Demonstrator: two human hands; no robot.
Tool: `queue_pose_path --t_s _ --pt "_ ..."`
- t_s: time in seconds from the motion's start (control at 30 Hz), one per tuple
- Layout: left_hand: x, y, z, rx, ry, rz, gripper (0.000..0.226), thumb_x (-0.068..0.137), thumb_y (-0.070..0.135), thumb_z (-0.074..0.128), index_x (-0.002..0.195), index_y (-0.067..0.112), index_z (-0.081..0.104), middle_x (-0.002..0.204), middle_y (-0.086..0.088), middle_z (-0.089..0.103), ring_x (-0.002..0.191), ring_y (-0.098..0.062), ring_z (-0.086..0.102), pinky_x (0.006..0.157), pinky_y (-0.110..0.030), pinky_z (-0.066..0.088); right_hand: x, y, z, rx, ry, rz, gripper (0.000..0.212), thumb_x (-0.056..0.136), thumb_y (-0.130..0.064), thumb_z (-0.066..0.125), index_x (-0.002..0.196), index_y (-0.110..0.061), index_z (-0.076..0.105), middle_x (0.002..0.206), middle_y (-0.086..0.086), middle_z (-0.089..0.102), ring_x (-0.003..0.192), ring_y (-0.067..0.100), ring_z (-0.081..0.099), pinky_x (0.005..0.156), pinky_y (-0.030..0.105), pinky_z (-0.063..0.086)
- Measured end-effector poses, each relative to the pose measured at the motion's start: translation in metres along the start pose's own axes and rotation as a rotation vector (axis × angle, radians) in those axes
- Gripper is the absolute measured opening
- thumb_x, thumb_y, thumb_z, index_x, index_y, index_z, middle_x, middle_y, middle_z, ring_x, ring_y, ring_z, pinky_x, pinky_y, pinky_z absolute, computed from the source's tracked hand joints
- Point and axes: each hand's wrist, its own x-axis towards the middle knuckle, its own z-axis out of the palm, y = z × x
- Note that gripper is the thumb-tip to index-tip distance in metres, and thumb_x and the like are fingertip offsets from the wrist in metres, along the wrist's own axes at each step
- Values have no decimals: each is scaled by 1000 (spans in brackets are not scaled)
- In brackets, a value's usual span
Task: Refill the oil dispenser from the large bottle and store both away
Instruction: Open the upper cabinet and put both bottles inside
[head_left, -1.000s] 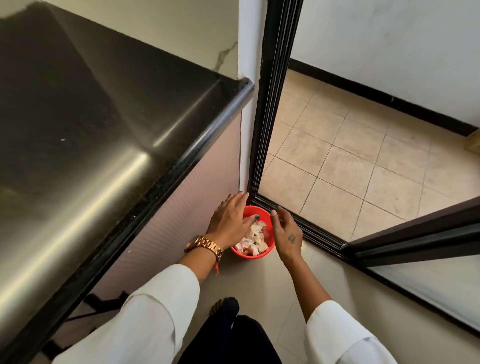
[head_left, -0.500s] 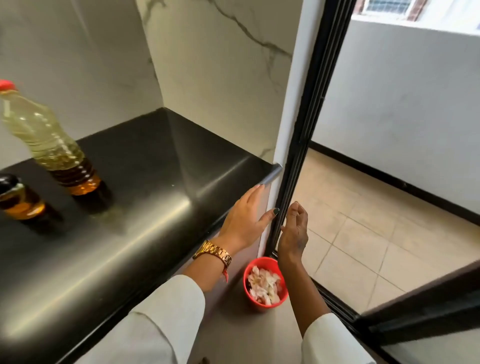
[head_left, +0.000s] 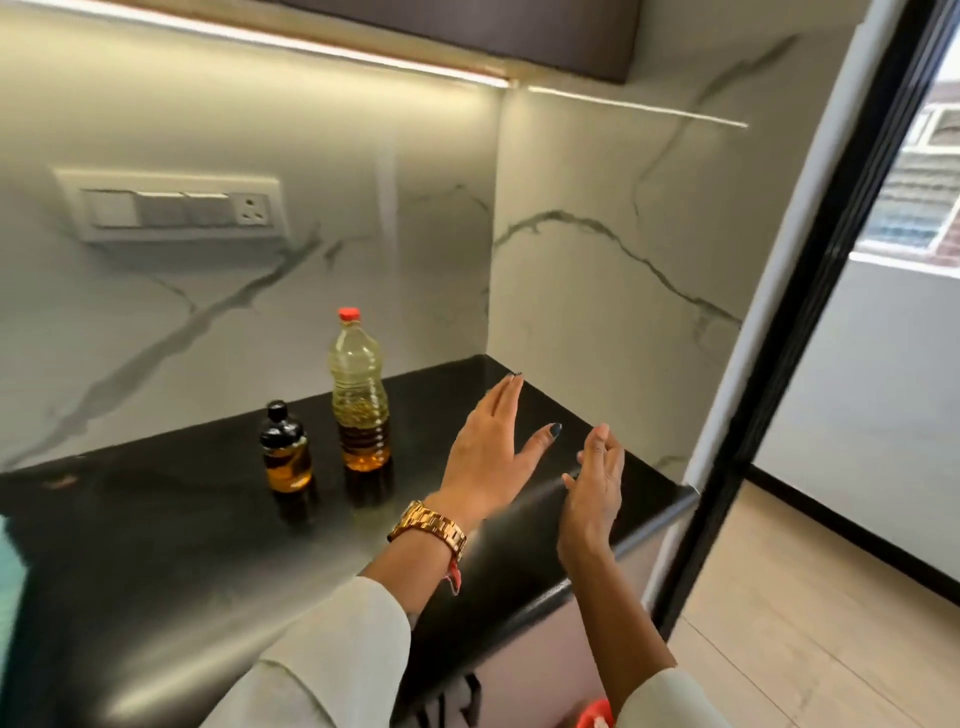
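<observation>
A large clear oil bottle (head_left: 359, 400) with a red cap stands upright on the black countertop (head_left: 156, 571), about a third full of amber oil. Just to its left stands the small glass oil dispenser (head_left: 284, 452) with a black stopper, partly full. My left hand (head_left: 493, 447), with a gold watch on the wrist, hovers over the counter to the right of the big bottle, fingers spread, holding nothing. My right hand (head_left: 595, 483) is raised beside it near the counter's right edge, fingers loosely apart and empty.
Marble-look walls close the counter at the back and right corner. A switch and socket panel (head_left: 171, 208) sits on the back wall. A black door frame (head_left: 810, 322) stands right of the counter, with tiled floor beyond. A red bin's rim (head_left: 595, 716) shows on the floor below.
My view rose from the floor bin to the counter. Both hands came up from the red bin and now hover empty above the countertop, near the two bottles.
</observation>
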Motion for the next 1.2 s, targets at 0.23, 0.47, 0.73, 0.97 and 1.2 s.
queue_pose_path --t_s 0.23,0.47,0.73,0.97,1.2 --pt "11 -35 -82 63 164 5 72 90 51 46 147 24 12 156 0 19 141 -19 22 110 -35 24 -27 -40 91 121 -122 -34 70 79 -66 35 137 -28 35 144 2 39 129 23 42 102 42 41" --pt "23 -59 -147 72 290 -19 73 90 54 44 147 27 8 157 1 15 141 -18 21 111 -38 25 -45 -76 167 195 -247 -62 68 84 -62 33 142 -27 28 149 4 33 133 27 37 108 49 36" --pt "57 -78 -211 110 443 -34 75 88 58 41 147 30 6 157 2 15 142 -18 19 109 -33 24 -37 -109 243 260 -432 -117 62 90 -57 31 144 -27 25 151 1 29 134 28 36 108 49 34" --pt "114 -82 -262 58 607 -74 75 85 58 42 147 27 13 155 0 22 140 -22 27 106 -33 30 -14 -169 304 366 -552 -235 47 92 -48 36 135 -28 35 145 1 39 130 24 41 107 49 36" --pt "163 -61 -305 -231 721 -157 70 89 54 46 146 27 17 147 1 38 131 -24 41 106 -43 36 12 -236 352 416 -726 -64 53 91 -49 44 132 -15 44 126 5 54 115 25 53 83 34 48"
